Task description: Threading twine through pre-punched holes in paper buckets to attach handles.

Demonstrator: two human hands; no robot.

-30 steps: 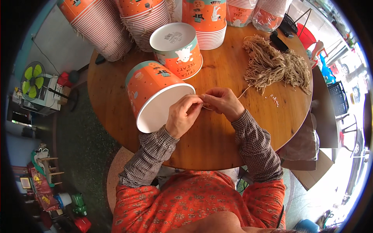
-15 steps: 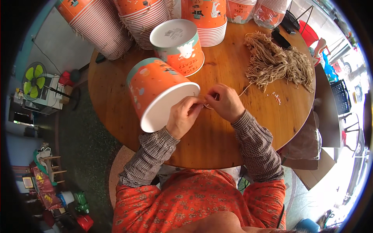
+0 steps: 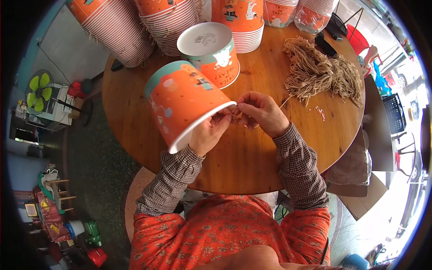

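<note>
An orange paper bucket (image 3: pixel 184 101) with a teal base band lies tilted on its side, its white-rimmed mouth toward me. My left hand (image 3: pixel 209 132) is partly inside that mouth by the right edge of the rim, thumb and fingers pinched on the cord's end. Just outside the rim, my right hand (image 3: pixel 263 112) has thumb and forefinger closed on the thin beige cord (image 3: pixel 284 102). The fingertips of both hands nearly meet, and they hide the cord's end. From my right hand the cord runs toward a bundle of similar cords (image 3: pixel 321 72).
A second bucket (image 3: pixel 213 58) stands upside down behind the first. Tall bucket stacks (image 3: pixel 119 33) line the far side of the round wooden table (image 3: pixel 243 166). Small pale bits (image 3: pixel 320 113) lie near the cord bundle. Cardboard (image 3: pixel 364 195) sits beyond the table's right edge.
The bucket's mouth has tipped up and rolled over my left fingers, which are now inside the rim. My right hand has shifted slightly right, its fingers now against the rim's edge.
</note>
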